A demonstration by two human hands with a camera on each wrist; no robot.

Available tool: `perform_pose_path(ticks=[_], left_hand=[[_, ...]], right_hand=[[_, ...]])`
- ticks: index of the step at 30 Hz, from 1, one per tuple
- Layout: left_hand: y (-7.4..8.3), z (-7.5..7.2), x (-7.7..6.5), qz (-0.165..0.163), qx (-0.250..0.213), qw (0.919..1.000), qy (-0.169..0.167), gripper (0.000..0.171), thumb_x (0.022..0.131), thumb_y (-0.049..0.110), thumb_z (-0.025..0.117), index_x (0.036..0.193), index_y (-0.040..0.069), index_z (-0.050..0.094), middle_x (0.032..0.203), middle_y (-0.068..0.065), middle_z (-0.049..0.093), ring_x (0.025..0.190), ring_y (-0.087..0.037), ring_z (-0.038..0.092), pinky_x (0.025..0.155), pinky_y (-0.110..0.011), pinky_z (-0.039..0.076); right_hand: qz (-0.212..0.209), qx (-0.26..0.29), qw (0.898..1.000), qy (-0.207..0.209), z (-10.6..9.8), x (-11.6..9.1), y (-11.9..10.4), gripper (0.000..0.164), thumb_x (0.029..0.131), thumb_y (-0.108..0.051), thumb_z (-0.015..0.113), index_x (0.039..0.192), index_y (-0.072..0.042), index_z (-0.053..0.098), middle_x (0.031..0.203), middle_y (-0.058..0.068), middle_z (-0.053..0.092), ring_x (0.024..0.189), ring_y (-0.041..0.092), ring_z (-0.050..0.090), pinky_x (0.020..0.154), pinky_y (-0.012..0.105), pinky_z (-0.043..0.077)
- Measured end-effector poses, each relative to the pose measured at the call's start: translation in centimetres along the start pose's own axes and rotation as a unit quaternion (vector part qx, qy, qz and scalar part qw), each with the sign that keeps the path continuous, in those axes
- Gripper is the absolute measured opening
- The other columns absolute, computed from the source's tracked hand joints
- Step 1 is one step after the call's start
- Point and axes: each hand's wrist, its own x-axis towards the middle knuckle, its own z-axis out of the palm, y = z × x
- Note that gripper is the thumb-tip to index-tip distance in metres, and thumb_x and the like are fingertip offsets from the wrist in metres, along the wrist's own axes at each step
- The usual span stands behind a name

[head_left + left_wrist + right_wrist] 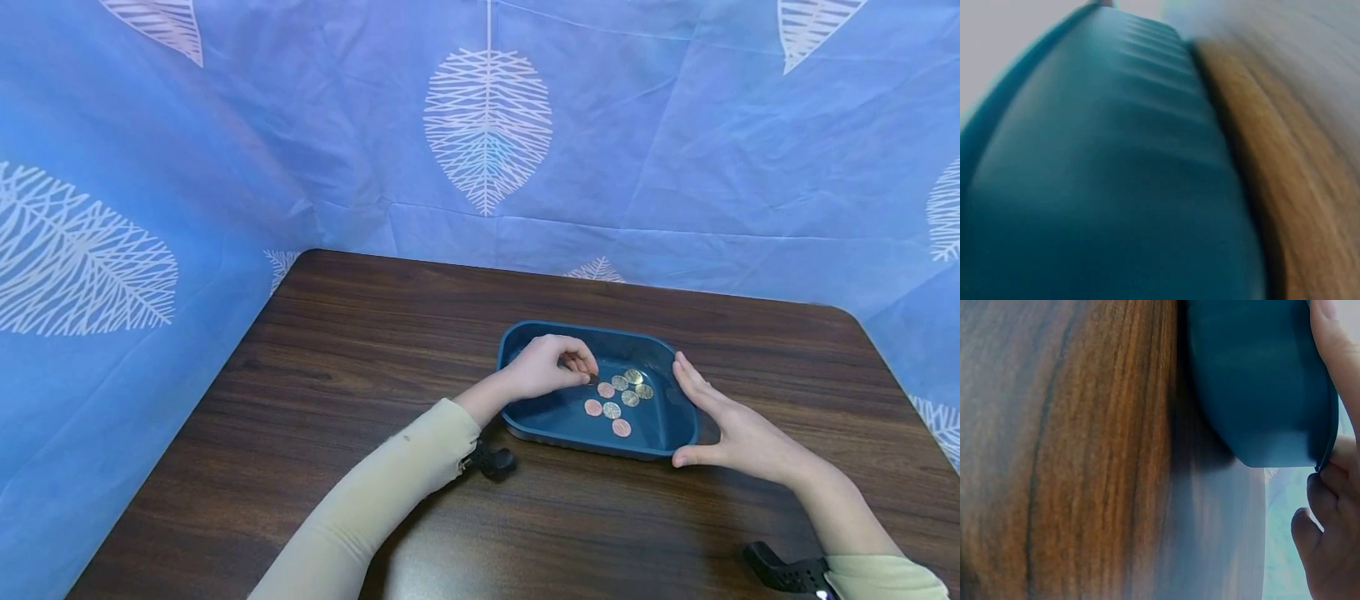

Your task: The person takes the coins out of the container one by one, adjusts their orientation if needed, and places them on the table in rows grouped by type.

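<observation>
A dark teal rectangular tray sits on the table, with several gold and copper coins lying flat towards its right half. My left hand reaches over the left side of the tray, thumb and fingertips pinching a dark copper-coloured coin close above the tray floor. At the right end, my right hand holds the tray, thumb at the near corner and fingers along the far right rim. The left wrist view shows the tray's ribbed outer wall, and the left hand is hidden there.
The tray stands on a dark wood-grain table with rounded far corners. Blue cloth with white leaf prints hangs behind and beside it. Black wrist straps are worn on both arms.
</observation>
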Motion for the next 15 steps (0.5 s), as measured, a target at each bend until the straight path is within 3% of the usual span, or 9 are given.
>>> perform_pose_path(ticks=[4,9,15], left_hand=[[0.2,-1.1,-0.8,-0.002,-0.09,0.995,0.044,0.01,0.091,0.007,0.065,0.1,0.009,0.069,0.09,0.001,0.065,0.081,-0.009,0.06,0.071,-0.023,0.051],[0.2,-3.0,-1.9,0.008,-0.134,0.984,0.117,0.011,0.091,0.006,0.065,0.102,0.004,0.069,0.094,-0.005,0.066,0.084,-0.014,0.062,0.075,-0.027,0.052],[-1.4,-4.4,-3.2,-0.009,-0.165,0.9615,0.219,0.013,0.09,0.006,0.066,0.102,0.001,0.069,0.096,-0.011,0.067,0.085,-0.02,0.063,0.076,-0.03,0.053]], right_hand=[[0.0,0.002,1.0,0.0,0.3,-0.1,-0.2,0.113,0.077,-0.037,0.079,0.154,-0.019,-0.001,0.159,0.002,-0.009,0.132,0.054,0.024,0.084,0.067,0.039],[-0.003,0.004,1.0,0.003,0.4,-0.2,-0.3,0.113,0.077,-0.037,0.079,0.154,-0.019,-0.001,0.159,-0.001,-0.01,0.132,0.054,0.023,0.083,0.067,0.039],[-0.001,0.006,1.0,0.011,0.6,-0.3,-0.3,0.114,0.076,-0.035,0.081,0.154,-0.021,-0.001,0.159,-0.002,-0.01,0.133,0.054,0.022,0.083,0.069,0.037]])
